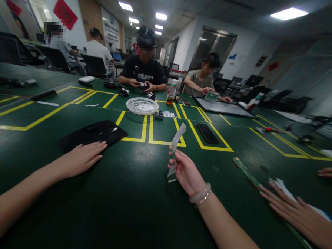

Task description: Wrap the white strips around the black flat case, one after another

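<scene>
My left hand point(83, 159) lies flat with its fingers stretched out, touching the near edge of a black flat panel point(94, 132) on the green table point(108, 210). To the right, my right hand point(186, 168) holds a thin, translucent strip point(178, 135) upright between thumb and fingers, above the tabletop. Bracelets circle my right wrist. Beyond my right hand, a black phone point(207, 133) rests inside a yellow taped outline.
A white round basket point(142, 106) and a bottle point(171, 95) stand farther back. Two people sit across the table, handling small parts. At right, another person's hand point(300, 215) lies near a long green circuit strip point(246, 174).
</scene>
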Demonstrator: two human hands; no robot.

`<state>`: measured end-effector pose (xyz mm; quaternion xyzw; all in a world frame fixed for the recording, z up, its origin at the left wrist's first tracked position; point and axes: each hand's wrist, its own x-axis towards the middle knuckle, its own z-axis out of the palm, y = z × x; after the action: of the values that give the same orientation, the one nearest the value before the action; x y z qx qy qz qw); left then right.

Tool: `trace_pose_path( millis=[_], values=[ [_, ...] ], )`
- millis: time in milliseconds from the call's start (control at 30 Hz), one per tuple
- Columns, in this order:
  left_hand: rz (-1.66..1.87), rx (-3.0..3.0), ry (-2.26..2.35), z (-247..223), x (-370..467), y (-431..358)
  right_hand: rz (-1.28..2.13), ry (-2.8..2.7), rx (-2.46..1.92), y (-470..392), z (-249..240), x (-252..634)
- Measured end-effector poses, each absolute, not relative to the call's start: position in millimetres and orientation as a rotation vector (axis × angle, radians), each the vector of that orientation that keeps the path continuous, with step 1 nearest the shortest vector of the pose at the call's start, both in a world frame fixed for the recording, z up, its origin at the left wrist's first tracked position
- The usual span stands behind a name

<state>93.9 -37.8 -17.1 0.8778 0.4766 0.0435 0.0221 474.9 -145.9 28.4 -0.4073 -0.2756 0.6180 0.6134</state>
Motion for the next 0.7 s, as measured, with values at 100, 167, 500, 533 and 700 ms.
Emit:
trace_pose_path(
  millis=[100, 167, 500, 533, 700],
  values=[
    [-0.025, 2.745, 1.233, -1.9, 134.9, -70.6, 1.361, -0.675, -0.952, -147.2, 31.1, 474.0],
    [-0.079, 2.777, 1.063, 6.4, 154.6, -89.6, 1.31, -0.713, -0.973, -147.8, 32.1, 474.0],
    [-0.184, 2.876, 0.686, 11.9, 173.7, -120.0, 0.736, -1.567, -1.197, -150.5, 20.0, 474.4],
    [-0.162, 2.888, 0.678, 11.7, 174.7, -121.1, 0.648, -1.693, -1.207, -151.5, 18.6, 472.7],
    [0.089, 2.986, 0.632, 8.4, 186.8, -134.6, 0.361, -2.132, -1.293, -153.7, 11.4, 462.3]
  ],
)
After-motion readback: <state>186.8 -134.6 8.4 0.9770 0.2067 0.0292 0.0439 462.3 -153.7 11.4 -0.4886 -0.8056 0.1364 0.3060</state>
